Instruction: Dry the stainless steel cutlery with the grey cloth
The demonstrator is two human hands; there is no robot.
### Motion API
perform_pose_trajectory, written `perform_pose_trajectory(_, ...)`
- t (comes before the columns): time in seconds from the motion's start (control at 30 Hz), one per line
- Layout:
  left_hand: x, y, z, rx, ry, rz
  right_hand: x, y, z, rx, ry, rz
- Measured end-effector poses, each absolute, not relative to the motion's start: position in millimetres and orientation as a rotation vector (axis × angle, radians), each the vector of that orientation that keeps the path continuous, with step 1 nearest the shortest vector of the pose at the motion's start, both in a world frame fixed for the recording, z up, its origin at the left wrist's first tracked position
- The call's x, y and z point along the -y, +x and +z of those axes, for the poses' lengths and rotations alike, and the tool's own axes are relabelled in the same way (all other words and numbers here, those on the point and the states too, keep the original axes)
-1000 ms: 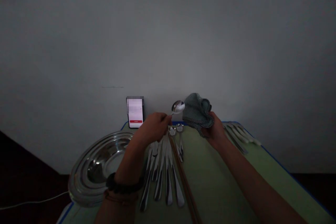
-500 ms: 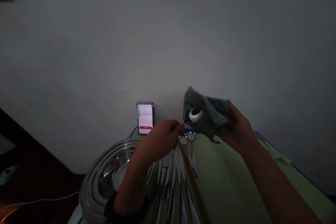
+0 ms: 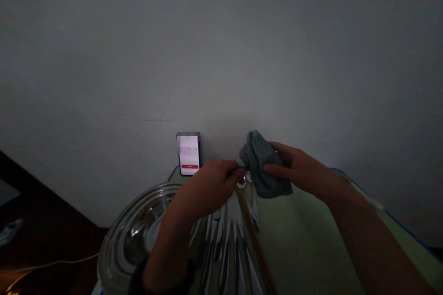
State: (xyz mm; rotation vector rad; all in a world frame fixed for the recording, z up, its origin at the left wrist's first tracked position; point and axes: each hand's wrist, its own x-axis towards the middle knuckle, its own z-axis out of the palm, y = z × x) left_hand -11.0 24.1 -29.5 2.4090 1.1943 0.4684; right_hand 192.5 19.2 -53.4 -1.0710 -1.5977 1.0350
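Observation:
My left hand is closed in a pinch on the end of a metal spoon, whose bowl is hidden in a grey-green cloth. My right hand grips this cloth, folded around the spoon, with the thumb pressed on its near side. Both hands are held above the far part of a green table. Just below them lie small spoons, a pair of brown chopsticks and a row of metal cutlery, partly covered by my left forearm.
A large steel basin stands at the left of the green table. A phone showing a timer leans against the grey wall. Some pale object lies by the right edge. A white cable runs at the lower left.
The cloth has closed over the spoon's bowl, which showed bare before. My right hand has moved left and turned, its fingers now wrapping the cloth. The left hand has barely moved.

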Motion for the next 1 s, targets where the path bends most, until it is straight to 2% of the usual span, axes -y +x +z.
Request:
perform_pose_trajectory(0.13,-22,-10,-29,-1.138,2.49,0.43,-20,188,-53,1.781,-1.18,0.664)
perform_pose_trajectory(0.47,-19,-3,-25,-1.166,2.502,0.368,-13,202,-44,2.017,-1.122,0.442)
perform_pose_trajectory(0.77,-20,-6,-24,-1.164,2.497,0.448,-16,191,-45,1.38,-1.173,0.146)
perform_pose_trajectory(1.0,-13,13,-30,-1.18,2.511,0.476,-31,161,-74,0.871,-1.011,0.494)
